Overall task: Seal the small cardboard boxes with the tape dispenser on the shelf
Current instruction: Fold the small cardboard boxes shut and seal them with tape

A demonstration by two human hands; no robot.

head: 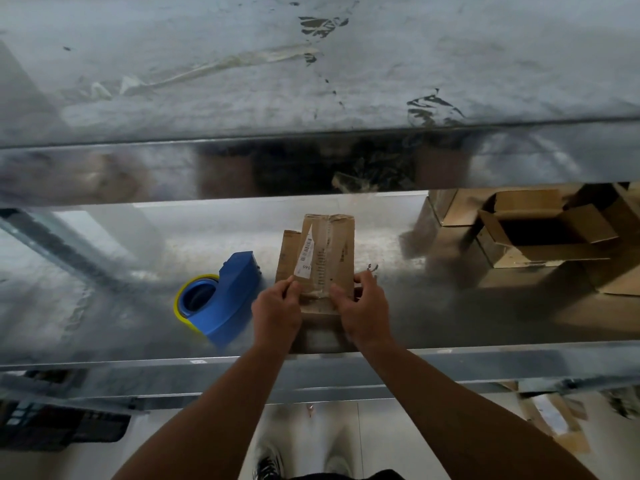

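Pretty tight in there tbh. The upper shelf (311, 81) hangs over the lower shelf (104, 306), so the only way in is from the front, under its front lip. Middle is taken: the small cardboard box (322, 258) sits there with the left hand (277, 311) and right hand (362, 308) pressed on its near end, one each side. The blue tape dispenser (225, 299) is just beside the left hand, blocking that side. Right end is crowded with a stack of open boxes (540, 244). Bare room is the far left past the dispenser, plus a gap between the small box and the stack.
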